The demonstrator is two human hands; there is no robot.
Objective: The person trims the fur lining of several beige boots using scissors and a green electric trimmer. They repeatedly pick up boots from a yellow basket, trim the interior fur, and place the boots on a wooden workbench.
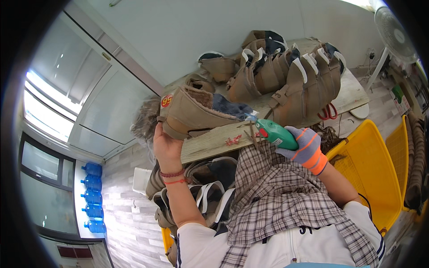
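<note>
My bare left hand [169,145] holds a tan shoe upper [192,114] by its left end, the thumb against its side. The upper has a brown fleece lining, a dark blue part toward its right end and a round red sticker. In a grey and orange striped glove, my right hand [306,147] is wrapped round a green hand-held electric tool [279,134] with a red spot near its front. The tool's narrow tip is at the upper's dark right end; whether they touch I cannot tell. Red scraps [233,140] lie on the wooden table [205,146] below.
Rows of similar uppers [308,89] stand across the back of the table, with red-handled scissors [330,111] beside them. More uppers [210,196] are stacked below, near my left arm. Yellow baskets [371,169] stand at right, a fan [395,33] behind. A checked apron [281,196] covers my lap.
</note>
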